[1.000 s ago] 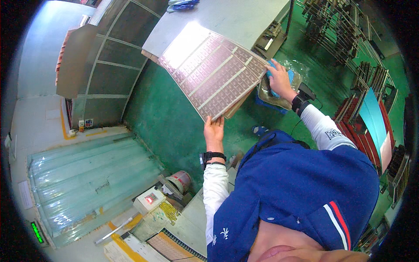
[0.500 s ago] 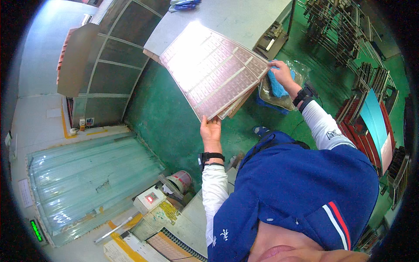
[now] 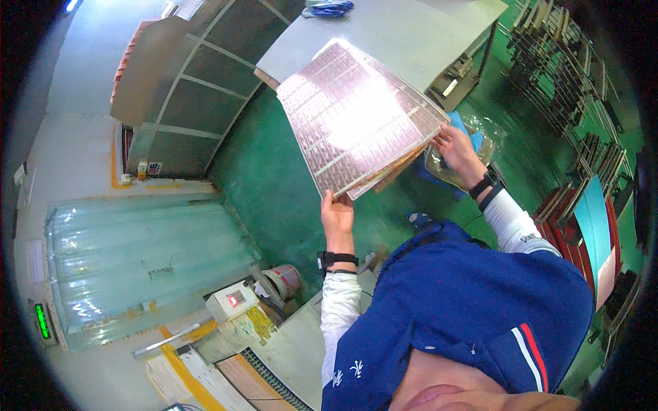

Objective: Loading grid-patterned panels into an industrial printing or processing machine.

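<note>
Between my hands I carry a stack of thin printed panels [image 3: 322,113], pinkish-brown with rows of small rectangular patterns and a bright glare across the top one. The stack is slightly fanned, with lower sheets sticking out along the near edge. My left hand [image 3: 337,214] grips the near left corner, thumb on top and fingers underneath. At the right corner my right hand [image 3: 455,151] is closed on the edge. The far side of the stack overlaps the view of the grey table [image 3: 411,31]; whether it touches the table I cannot tell.
Blue gloves [image 3: 327,8] lie on the table. Beside my right hand is a plastic-wrapped container [image 3: 445,171] with blue material. Metal racks [image 3: 562,61] stand at right. A strip curtain [image 3: 151,260], a control box [image 3: 233,300] and a bucket [image 3: 282,279] are at left.
The view has shifted, so the surroundings sit farther right. The glare has slid across the top panel toward its near right part. Both hands keep their hold on the stack.
</note>
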{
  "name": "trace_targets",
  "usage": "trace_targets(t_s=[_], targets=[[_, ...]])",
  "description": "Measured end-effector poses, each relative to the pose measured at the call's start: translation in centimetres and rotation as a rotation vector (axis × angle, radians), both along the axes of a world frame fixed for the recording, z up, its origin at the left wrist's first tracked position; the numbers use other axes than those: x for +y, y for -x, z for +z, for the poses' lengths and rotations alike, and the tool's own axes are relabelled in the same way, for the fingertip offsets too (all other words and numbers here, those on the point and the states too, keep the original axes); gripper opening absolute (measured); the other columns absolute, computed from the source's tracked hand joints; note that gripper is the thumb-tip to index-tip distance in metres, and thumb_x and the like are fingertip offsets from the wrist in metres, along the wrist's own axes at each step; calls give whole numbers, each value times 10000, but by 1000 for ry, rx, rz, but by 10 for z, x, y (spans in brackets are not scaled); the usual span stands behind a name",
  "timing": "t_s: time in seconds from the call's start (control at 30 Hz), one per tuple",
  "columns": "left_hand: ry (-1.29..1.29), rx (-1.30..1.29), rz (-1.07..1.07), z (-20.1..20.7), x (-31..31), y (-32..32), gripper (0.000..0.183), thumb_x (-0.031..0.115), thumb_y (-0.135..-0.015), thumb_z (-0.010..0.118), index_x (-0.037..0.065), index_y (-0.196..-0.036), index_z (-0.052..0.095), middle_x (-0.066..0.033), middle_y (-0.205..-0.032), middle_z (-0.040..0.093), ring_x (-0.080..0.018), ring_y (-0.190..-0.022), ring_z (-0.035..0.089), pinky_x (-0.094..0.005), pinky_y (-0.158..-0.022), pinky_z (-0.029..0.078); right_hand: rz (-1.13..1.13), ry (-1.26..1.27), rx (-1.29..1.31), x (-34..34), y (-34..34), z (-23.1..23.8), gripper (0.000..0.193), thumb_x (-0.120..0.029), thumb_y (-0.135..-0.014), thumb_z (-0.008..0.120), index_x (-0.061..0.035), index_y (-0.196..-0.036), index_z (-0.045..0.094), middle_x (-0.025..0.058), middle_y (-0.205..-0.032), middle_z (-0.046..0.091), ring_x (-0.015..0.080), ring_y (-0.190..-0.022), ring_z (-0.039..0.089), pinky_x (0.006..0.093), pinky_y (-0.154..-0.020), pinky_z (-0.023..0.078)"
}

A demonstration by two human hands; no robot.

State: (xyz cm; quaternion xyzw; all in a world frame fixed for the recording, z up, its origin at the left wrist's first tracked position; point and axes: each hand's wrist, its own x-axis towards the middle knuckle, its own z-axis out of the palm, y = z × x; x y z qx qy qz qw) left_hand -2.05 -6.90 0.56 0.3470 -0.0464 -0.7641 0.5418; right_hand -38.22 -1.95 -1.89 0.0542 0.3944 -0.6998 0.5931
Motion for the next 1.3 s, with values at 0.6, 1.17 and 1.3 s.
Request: trace_targets(t_s=[0.6, 1.17, 1.3], targets=[[4, -79, 89, 17, 63, -38, 161, 100, -898, 569, 34, -1043, 593, -100, -1072, 630, -264, -1039, 582, -460, -949, 444, 588, 87, -118, 31, -81, 42, 320, -141, -898, 585, 49, -1151, 538, 136, -1145, 592, 272, -1082, 566, 445, -984, 433], [181, 52, 631, 49, 272, -147, 291, 129, -838, 648, 45, -1110, 591, -111, -1118, 620, -280, -1126, 538, -448, -980, 418, 1263, 356, -42, 30, -220, 65, 447, -152, -774, 697, -21, -1174, 545, 81, -1104, 625, 215, -1023, 601, 357, -906, 473], [122, -94, 922, 33, 363, -81, 331, 125, -805, 653, 45, -1118, 581, -101, -1102, 631, -281, -1065, 577, -448, -933, 454, 1451, 305, 23, 54, -225, 103, 329, -149, -767, 708, -26, -1049, 592, 47, -949, 638, 169, -840, 606, 306, -756, 477]])
